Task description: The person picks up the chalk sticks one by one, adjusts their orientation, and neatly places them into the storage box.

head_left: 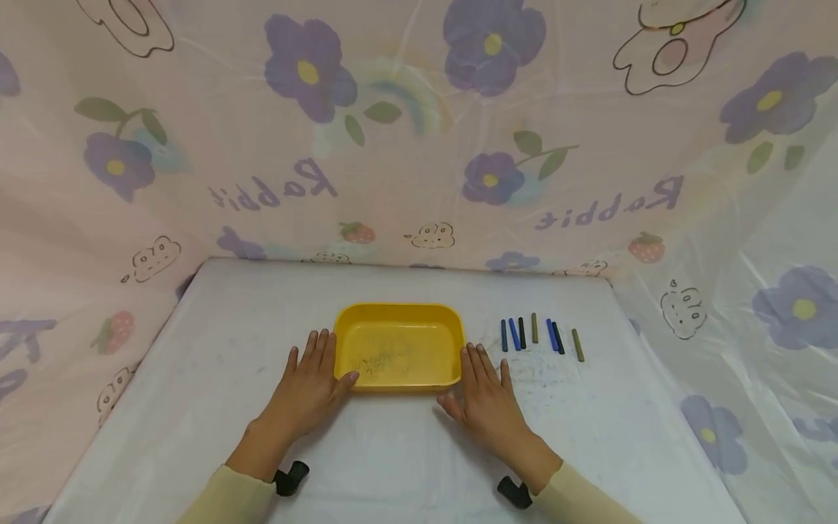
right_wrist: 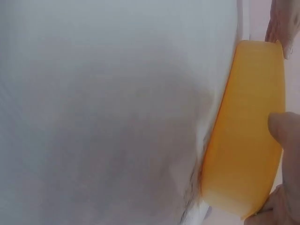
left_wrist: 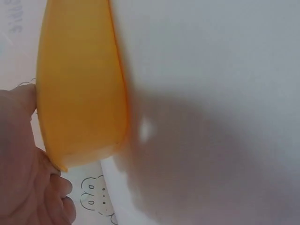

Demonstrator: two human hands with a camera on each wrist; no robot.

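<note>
A shallow yellow tray (head_left: 406, 386) with rounded corners and dark specks on its floor stands between my hands. My left hand (head_left: 308, 389) lies along its left side, fingers straight against the short wall and the thumb at the front left corner of the rim. On the opposite side, the straight fingers of my right hand (head_left: 491, 400) touch the right wall, its thumb pointing toward the front right corner. In the left wrist view, the thumb and fingers meet the rim of the tray (left_wrist: 84, 93). The right wrist view shows the right thumb against the tray's front wall (right_wrist: 243, 126).
Right of the tray, several short crayon-like sticks lie spread out, among them a blue stick (head_left: 514, 335), a black stick (head_left: 559, 338) and an olive stick (head_left: 577, 345). Dark smudges mark the white cloth (head_left: 406, 458) near them. A printed curtain (head_left: 393, 160) surrounds the table.
</note>
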